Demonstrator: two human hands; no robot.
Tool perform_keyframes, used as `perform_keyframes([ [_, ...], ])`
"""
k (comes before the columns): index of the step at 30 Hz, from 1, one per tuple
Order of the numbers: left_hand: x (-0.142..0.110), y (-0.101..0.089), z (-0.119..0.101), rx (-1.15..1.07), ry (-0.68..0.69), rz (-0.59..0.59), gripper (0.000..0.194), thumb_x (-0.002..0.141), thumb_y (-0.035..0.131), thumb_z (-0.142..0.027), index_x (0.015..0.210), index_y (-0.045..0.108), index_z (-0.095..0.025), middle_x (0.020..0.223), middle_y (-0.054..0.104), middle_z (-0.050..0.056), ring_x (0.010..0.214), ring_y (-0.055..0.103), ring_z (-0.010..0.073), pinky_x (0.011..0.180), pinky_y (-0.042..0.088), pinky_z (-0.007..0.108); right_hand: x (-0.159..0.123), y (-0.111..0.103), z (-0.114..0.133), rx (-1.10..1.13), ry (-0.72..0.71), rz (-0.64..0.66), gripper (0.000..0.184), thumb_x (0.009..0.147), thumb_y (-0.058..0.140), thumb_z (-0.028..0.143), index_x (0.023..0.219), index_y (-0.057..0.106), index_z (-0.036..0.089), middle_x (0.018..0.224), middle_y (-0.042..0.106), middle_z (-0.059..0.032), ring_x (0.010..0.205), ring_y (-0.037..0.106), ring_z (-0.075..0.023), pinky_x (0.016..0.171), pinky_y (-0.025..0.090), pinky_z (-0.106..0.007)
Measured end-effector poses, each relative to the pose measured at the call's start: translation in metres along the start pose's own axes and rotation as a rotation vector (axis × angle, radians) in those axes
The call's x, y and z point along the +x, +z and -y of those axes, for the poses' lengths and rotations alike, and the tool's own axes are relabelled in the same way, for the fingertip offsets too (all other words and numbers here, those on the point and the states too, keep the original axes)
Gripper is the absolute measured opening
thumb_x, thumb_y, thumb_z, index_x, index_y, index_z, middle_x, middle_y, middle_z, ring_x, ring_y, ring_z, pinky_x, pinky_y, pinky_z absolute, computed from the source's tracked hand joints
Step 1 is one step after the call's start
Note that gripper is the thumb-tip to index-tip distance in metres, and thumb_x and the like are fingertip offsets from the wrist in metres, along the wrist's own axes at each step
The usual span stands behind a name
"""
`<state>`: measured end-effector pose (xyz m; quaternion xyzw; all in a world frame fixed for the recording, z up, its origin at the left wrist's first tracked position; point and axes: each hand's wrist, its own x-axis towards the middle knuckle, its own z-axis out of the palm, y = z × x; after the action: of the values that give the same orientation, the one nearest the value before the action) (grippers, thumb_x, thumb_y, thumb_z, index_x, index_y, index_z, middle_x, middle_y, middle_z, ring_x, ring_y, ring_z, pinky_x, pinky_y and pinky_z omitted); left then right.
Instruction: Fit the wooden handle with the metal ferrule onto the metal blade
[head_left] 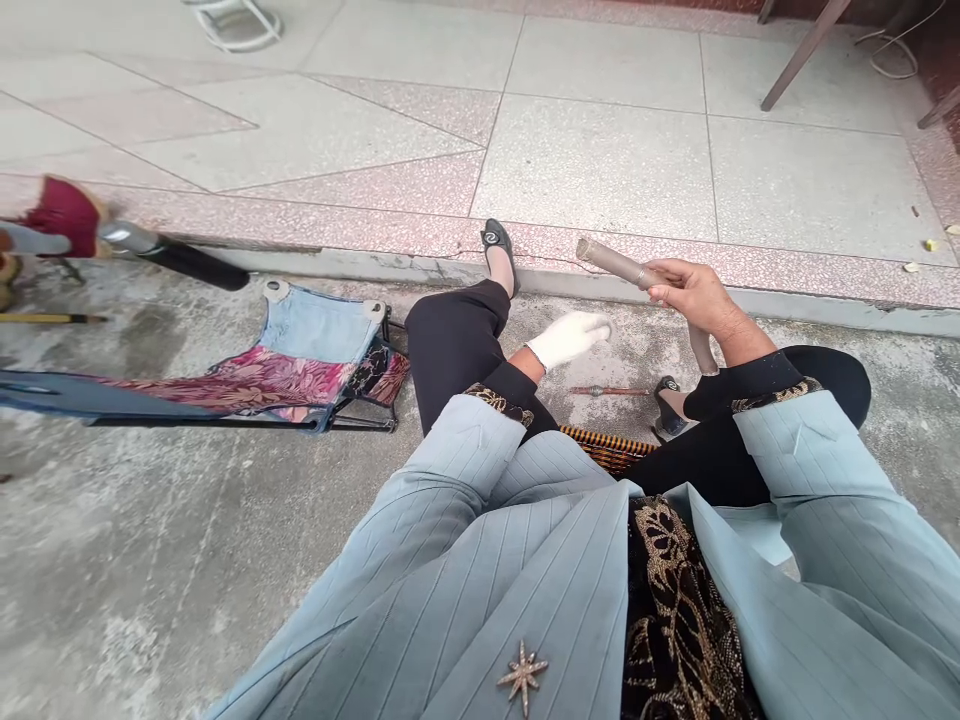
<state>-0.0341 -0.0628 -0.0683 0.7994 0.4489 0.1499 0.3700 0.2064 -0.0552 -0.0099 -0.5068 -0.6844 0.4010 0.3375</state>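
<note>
My right hand (690, 290) is bare and closed round a grey-brown tube (615, 264), whose far end points up and to the left over the kerb. A similar grey-brown length (703, 352) shows below this hand; whether it belongs to the same piece I cannot tell. In a white glove, my left hand (571, 338) hovers between the knees with its fingers stretched to the right, and nothing shows in it. Below it on the concrete lies a thin reddish rod (609, 391) with a silvery part at its middle.
To the left stands a low folding chair (307, 370) with blue and floral fabric. Beyond it are a black cylinder with a metal end (195, 262) and a person's red shoe (71, 215). A raised kerb (420, 270) crosses ahead. Orange-black woven seat (611, 450) shows beneath me.
</note>
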Motion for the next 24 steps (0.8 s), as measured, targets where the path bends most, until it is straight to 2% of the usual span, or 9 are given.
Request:
perform_keyframes([
  [4,-0.006,0.014,-0.006,0.026,0.032,0.049,0.019,0.088,0.059,-0.038,0.091,0.071,-0.024,0.085,0.069,0.005,0.097,0.065,0.0240,0.082,0.049,0.036,0.003,0.000,-0.009,-0.368,0.003,-0.020,0.040,0.080,0.067,0.028,0.119,0.072,0.019,0.104,0.074,-0.0063,0.096,0.067,-0.0267,0.088,0.049,-0.041],
  [7,-0.006,0.016,0.001,0.088,0.046,0.065,0.030,0.090,0.056,-0.044,0.104,0.069,-0.021,0.088,0.068,0.007,0.106,0.062,0.0261,0.087,0.047,0.038,0.003,0.002,-0.014,-0.600,0.005,0.038,0.039,0.085,0.065,0.028,0.123,0.070,0.021,0.107,0.075,-0.0072,0.097,0.066,-0.0280,0.087,0.047,-0.039],
  [9,-0.005,0.016,0.006,0.126,0.055,0.075,0.039,0.092,0.053,-0.047,0.112,0.066,-0.017,0.090,0.067,0.008,0.111,0.060,0.0274,0.090,0.045,0.040,0.003,0.004,-0.017,-0.691,-0.014,0.107,0.038,0.088,0.062,0.028,0.125,0.069,0.022,0.109,0.074,-0.0078,0.096,0.066,-0.0271,0.083,0.047,-0.036],
  [11,-0.004,0.018,0.009,0.141,0.061,0.085,0.041,0.091,0.054,-0.049,0.116,0.065,-0.018,0.092,0.067,0.009,0.112,0.060,0.0271,0.089,0.045,0.040,0.002,0.008,-0.019,-0.785,-0.016,0.199,0.036,0.090,0.060,0.028,0.125,0.068,0.023,0.107,0.074,-0.0087,0.093,0.066,-0.0265,0.079,0.045,-0.034],
  [15,-0.002,0.024,0.009,0.175,0.080,0.093,0.033,0.087,0.058,-0.049,0.107,0.068,-0.025,0.091,0.067,0.007,0.108,0.064,0.0266,0.084,0.047,0.038,0.000,0.020,-0.022,-0.936,0.025,0.419,0.033,0.091,0.059,0.027,0.122,0.069,0.022,0.105,0.074,-0.0110,0.092,0.065,-0.0273,0.071,0.041,-0.032],
  [19,0.000,0.019,0.010,0.186,0.097,0.089,0.027,0.085,0.059,-0.043,0.097,0.070,-0.021,0.084,0.068,0.007,0.105,0.064,0.0283,0.082,0.046,0.037,-0.004,0.028,-0.022,-0.880,0.000,0.677,0.028,0.088,0.064,0.025,0.114,0.073,0.023,0.099,0.075,-0.0082,0.089,0.064,-0.0244,0.068,0.037,-0.030],
  [22,0.000,0.006,0.013,0.148,0.104,0.080,0.027,0.081,0.062,-0.041,0.096,0.073,-0.022,0.084,0.069,0.008,0.103,0.065,0.0279,0.082,0.046,0.037,-0.007,0.023,-0.015,-0.659,0.049,0.817,0.023,0.084,0.066,0.022,0.105,0.076,0.023,0.090,0.074,-0.0035,0.081,0.063,-0.0198,0.069,0.038,-0.029],
  [24,0.001,-0.003,0.015,0.124,0.099,0.064,0.027,0.080,0.063,-0.040,0.099,0.073,-0.025,0.088,0.070,0.008,0.101,0.065,0.0268,0.082,0.047,0.038,-0.009,0.014,-0.008,-0.439,0.094,0.831,0.024,0.081,0.068,0.024,0.103,0.077,0.023,0.089,0.073,-0.0016,0.081,0.062,-0.0185,0.071,0.041,-0.029],
])
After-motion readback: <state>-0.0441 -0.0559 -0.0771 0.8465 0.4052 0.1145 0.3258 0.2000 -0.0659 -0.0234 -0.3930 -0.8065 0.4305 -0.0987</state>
